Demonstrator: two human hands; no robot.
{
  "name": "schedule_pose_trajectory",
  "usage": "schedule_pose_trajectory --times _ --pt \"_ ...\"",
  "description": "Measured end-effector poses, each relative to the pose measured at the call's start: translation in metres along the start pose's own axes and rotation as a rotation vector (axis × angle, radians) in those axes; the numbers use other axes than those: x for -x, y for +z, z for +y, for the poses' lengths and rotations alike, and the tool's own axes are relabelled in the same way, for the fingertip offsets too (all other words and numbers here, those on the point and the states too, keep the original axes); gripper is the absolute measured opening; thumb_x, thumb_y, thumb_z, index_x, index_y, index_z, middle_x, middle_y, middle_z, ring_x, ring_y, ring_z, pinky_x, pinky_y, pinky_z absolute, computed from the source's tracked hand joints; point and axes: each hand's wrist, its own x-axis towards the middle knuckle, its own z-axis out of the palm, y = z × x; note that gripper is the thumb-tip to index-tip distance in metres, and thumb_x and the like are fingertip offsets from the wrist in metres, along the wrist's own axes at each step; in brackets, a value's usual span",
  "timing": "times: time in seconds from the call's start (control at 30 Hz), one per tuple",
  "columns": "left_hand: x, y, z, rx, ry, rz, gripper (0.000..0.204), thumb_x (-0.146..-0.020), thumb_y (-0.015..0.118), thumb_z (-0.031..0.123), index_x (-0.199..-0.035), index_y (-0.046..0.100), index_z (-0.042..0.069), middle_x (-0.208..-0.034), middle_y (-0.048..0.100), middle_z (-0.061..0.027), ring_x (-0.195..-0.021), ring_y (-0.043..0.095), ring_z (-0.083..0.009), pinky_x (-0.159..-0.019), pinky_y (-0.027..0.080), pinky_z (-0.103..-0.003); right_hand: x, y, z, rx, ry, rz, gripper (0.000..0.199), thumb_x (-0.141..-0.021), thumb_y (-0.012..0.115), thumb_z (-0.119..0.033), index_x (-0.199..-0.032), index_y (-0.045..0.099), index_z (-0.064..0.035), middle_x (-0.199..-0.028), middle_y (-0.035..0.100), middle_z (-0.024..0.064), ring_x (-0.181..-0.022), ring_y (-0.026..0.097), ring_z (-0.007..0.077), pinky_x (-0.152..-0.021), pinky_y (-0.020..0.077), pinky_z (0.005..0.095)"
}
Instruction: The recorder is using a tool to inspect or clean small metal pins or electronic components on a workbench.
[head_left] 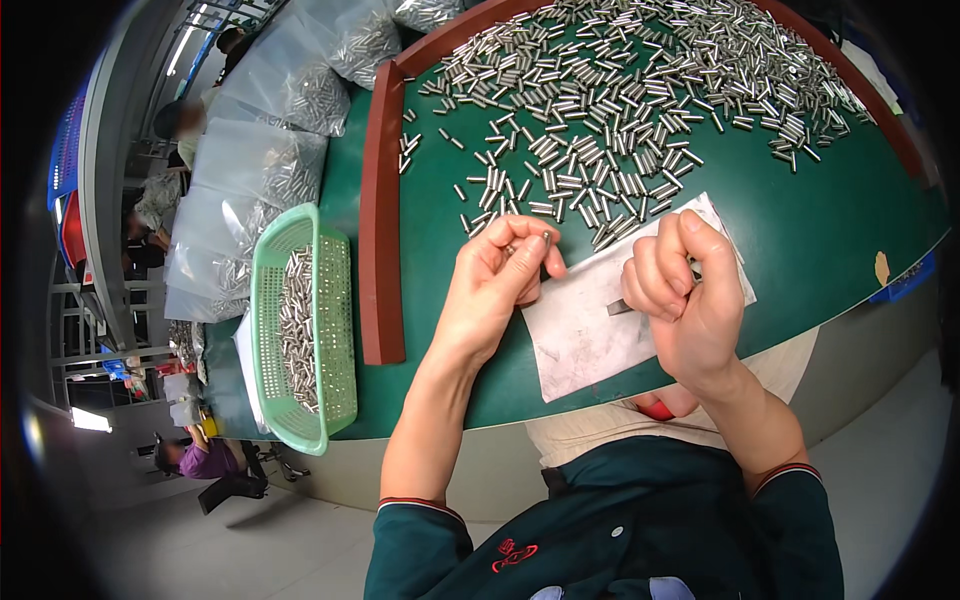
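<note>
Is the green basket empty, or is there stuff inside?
It's not empty: the green basket has lots of shiny metal pins lying inside it.

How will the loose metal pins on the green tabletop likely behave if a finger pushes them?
The loose metal pins probably roll sideways easily, because they look cylindrical. Their shiny surfaces suggest they may be slippery. They seem stiff, since their sides look straight.
</note>
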Motion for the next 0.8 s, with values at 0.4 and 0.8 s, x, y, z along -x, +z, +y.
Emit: schedule_pose_trajectory --times 0.4,0.8 --pt "0.019 0.036 -0.005 -1.063 0.329 -0.034 0.011 -0.068 0.063 0.006 -0.073 0.054 0.003 -0.047 0.04 -0.0059 -0.04 0.042 -0.0183 -0.04 0.032 -0.031 -0.002 -0.001 -0.009 0.063 -0.038 0.011 0.039 -0.089 0.03 -0.028 -0.053 0.027 -0.0126 -0.042 0.024 -0.0029 -0.04 0.014 0.0073 -0.042 0.0172 0.0232" --pt "0.02 0.034 -0.008 -1.053 0.295 -0.003 0.008 -0.068 0.063 0.003 -0.068 0.055 0.002 -0.046 0.037 -0.0048 -0.04 0.039 -0.0168 -0.04 0.031 -0.03 -0.001 -0.001 -0.008 0.05 0.007 0.04 0.04 -0.089 0.03 -0.028 -0.052 0.027 -0.0127 -0.041 0.024 -0.0027 -0.039 0.014 0.0073 -0.041 0.0172 0.0234"
